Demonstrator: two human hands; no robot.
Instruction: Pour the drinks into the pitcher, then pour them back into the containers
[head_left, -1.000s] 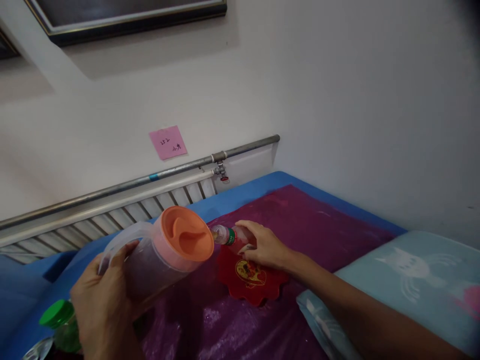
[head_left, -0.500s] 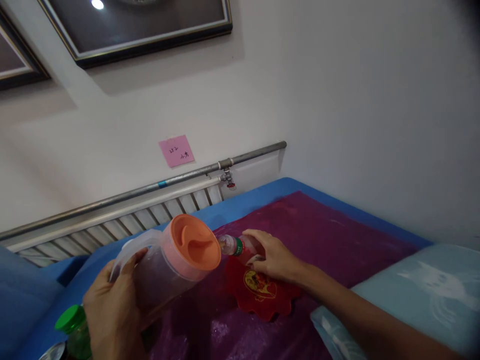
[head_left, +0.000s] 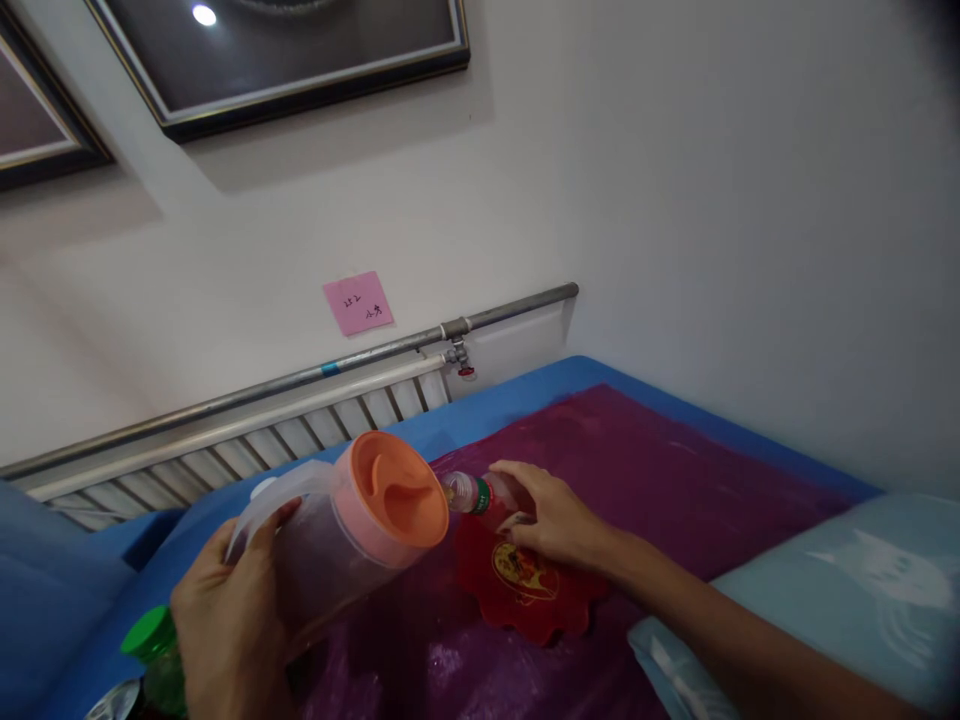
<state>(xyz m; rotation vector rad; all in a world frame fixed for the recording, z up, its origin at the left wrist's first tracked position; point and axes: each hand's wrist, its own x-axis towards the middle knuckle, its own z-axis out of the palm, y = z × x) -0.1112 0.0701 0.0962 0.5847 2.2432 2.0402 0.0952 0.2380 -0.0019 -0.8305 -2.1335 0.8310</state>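
My left hand [head_left: 232, 600] is wrapped round the handle of a translucent plastic pitcher [head_left: 322, 570] with an orange lid [head_left: 397, 490]. The pitcher is tilted to the right, its lid facing me. Closed round a clear plastic bottle [head_left: 495, 498] with a green-and-red label is my right hand [head_left: 551, 515]. That bottle lies tipped with its neck toward the lid's right edge; whether the two touch I cannot tell. Below the bottle is a red scalloped mat [head_left: 529, 595] with a yellow emblem.
A green-capped bottle [head_left: 150, 640] and a can [head_left: 116, 702] stand at the lower left. Purple sheeting [head_left: 637, 460] covers the blue surface [head_left: 525, 385]. A light-blue patterned cushion [head_left: 847, 590] lies at right. Behind run a radiator [head_left: 277, 445] and a pipe [head_left: 517, 310].
The whole view has shifted slightly. Both hands keep their holds, and the pitcher and bottle stay in nearly the same position relative to each other.
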